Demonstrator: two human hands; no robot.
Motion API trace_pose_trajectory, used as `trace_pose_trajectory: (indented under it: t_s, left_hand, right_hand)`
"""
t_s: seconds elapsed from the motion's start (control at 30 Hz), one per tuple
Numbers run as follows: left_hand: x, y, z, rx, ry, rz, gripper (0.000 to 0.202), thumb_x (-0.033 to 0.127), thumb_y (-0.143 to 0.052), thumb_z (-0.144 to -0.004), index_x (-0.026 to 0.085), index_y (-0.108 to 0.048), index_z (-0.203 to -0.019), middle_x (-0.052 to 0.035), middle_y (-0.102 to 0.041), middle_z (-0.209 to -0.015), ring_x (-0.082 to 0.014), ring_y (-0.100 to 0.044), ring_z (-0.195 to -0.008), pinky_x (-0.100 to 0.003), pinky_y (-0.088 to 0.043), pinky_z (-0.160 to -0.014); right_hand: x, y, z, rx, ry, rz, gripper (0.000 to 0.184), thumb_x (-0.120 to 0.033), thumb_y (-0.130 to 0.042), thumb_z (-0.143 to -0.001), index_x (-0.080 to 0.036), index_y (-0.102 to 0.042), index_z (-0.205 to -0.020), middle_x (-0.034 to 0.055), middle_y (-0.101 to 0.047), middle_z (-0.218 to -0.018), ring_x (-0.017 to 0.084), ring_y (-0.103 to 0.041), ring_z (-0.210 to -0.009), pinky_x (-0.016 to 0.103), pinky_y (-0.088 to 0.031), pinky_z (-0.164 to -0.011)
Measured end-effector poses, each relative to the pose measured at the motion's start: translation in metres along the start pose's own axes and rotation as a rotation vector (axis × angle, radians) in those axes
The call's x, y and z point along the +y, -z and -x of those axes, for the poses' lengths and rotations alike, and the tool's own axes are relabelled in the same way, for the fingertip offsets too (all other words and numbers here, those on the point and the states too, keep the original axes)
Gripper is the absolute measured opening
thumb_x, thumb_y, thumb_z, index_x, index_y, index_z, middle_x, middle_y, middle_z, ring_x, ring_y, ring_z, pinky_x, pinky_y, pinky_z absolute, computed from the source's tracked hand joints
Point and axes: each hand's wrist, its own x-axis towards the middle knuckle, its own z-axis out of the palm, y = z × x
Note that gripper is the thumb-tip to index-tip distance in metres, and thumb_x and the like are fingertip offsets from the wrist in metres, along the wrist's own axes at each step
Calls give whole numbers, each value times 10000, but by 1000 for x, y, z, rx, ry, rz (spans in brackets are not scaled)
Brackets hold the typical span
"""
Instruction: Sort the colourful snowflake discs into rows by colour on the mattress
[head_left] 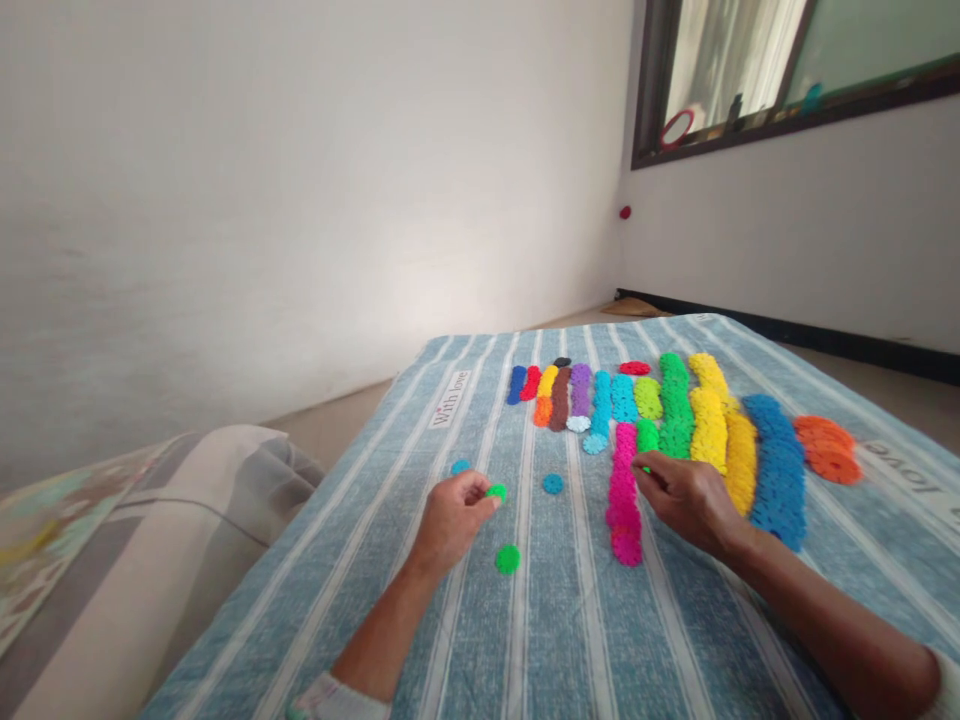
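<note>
My left hand [451, 520] pinches a green notched plastic disc [496, 492] between thumb and fingers, above the striped cloth. A loose green disc [508, 559] lies just below it, and blue discs [553, 484] lie close by, one partly behind the hand. My right hand [686, 495] is closed at the near end of a short green row [647, 434], where a green disc shows at its fingertips. Left of those fingertips runs a row of overlapping pink discs [623, 490]. Beyond the hand is a longer green row [676, 405], with yellow discs [707, 425] beside it.
The blue-striped cloth [322, 590] covers a low surface. More rows stand at the back, among them purple discs [580, 390]. To the right are wide blue discs [776, 470] and orange discs [827, 448]. A grey-and-white fabric bundle [217, 500] lies left, near the wall [300, 200].
</note>
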Motion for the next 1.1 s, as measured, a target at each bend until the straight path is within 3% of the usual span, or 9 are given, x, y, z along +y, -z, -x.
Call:
trace_pose_trajectory:
  t_s: [0.27,0.4,0.5,0.77,0.93,1.1]
  left_hand:
    - [33,-16,20,-198,68,43,132,300,-574,-656,169,-555,-654,68,-450,-518,-90,-419,-494,-199,-332,-487]
    - [39,-27,31,-270,-12,-10,121,291,-573,-683,172,-572,-663,57,-455,-549,-96,-430,-536,-203,-344,-523]
    - [38,-33,37,-292,-60,-39,126,298,-571,-701,177,-582,-667,49,-463,-564,-103,-439,-551,-207,-350,-533]
    - [38,-38,40,-317,-129,-78,103,275,-561,-693,187,-581,-642,36,-478,-579,-112,-456,-559,-212,-362,-541]
    - [36,-40,42,-340,-148,-77,88,259,-553,-693,186,-586,-658,32,-497,-595,-113,-474,-567,-210,-376,-547]
    - [32,-31,37,-298,-143,-111,101,281,-539,-714,199,-595,-736,29,-540,-650,-123,-516,-606,-215,-403,-588]
  right_hand:
    - [-44,9,6,-196,159,-117,238,-288,-435,-875,-186,-625,-776,11,-632,-603,124,-595,-577,221,-294,-537]
    - [-62,9,15,-290,237,-233,246,-361,-473,-867,-184,-631,-932,9,-643,-619,129,-599,-577,215,-314,-542]
    - [-71,9,20,-342,252,-283,260,-374,-485,-858,-170,-642,-892,14,-639,-605,129,-587,-554,211,-317,-528]
    - [-75,9,20,-358,178,-343,250,-347,-502,-848,-171,-651,-943,10,-636,-606,116,-558,-533,201,-325,-519]
    - [-76,14,18,-399,215,-392,198,-269,-490,-842,-166,-658,-843,8,-642,-644,97,-544,-550,184,-315,-511]
    - [-61,28,4,-359,164,-269,186,-283,-517,-824,-171,-641,-742,-15,-580,-569,79,-475,-504,194,-265,-496]
